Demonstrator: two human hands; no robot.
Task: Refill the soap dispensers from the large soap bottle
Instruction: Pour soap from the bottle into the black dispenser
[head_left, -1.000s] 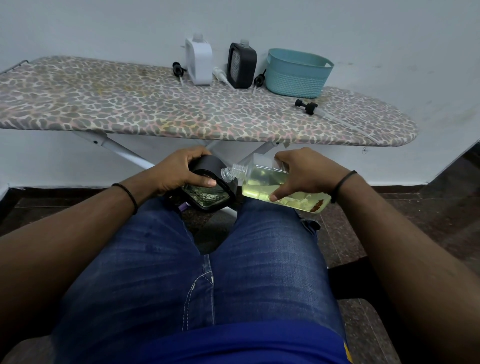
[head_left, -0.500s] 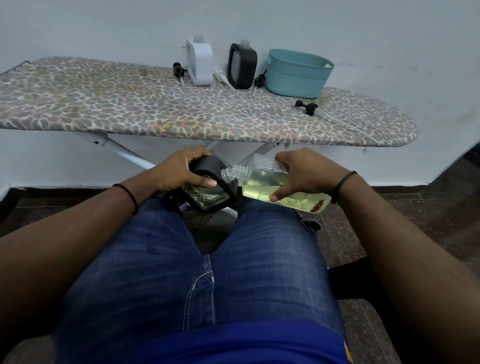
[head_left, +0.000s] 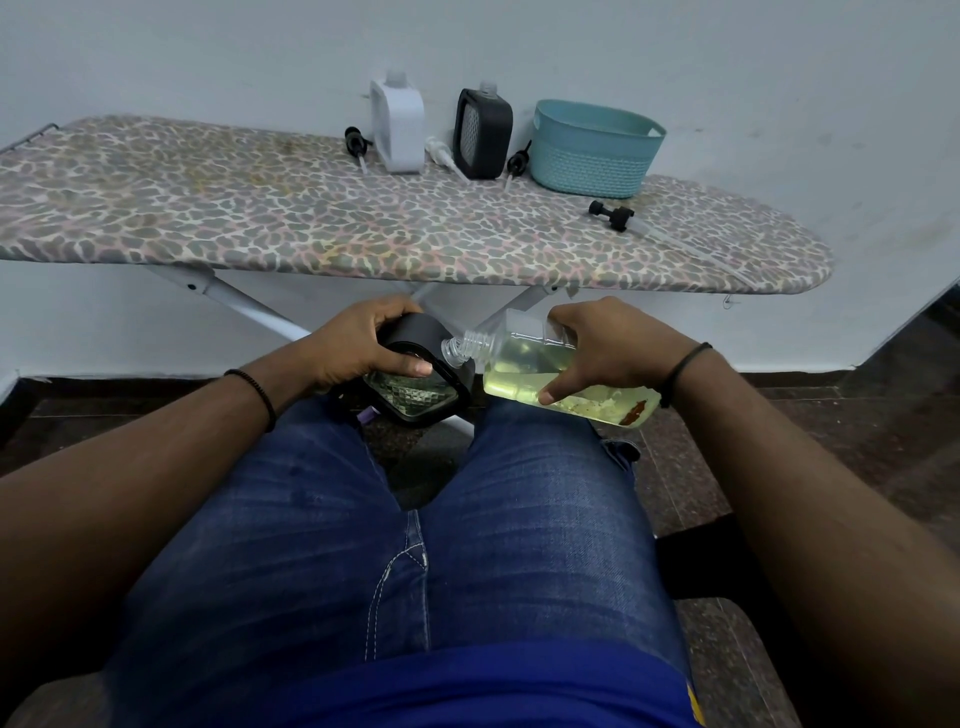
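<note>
Yellow-green soap should run slowly while the right hand (head_left: 605, 345) grips the tilted clear plastic soap bottle (head_left: 545, 371), its neck kept over the black-framed glass dispenser (head_left: 415, 382) gripped steady in the left hand (head_left: 363, 345).

The right hand (head_left: 608, 353) covered the middle of the large soap bottle (head_left: 519, 364), and the left hand (head_left: 358, 345) hid the black dispenser's (head_left: 421, 374) far side. Its opening, behind the bottle's neck, could not be made out. The ironing board (head_left: 156, 208) ran off the left edge.
</note>
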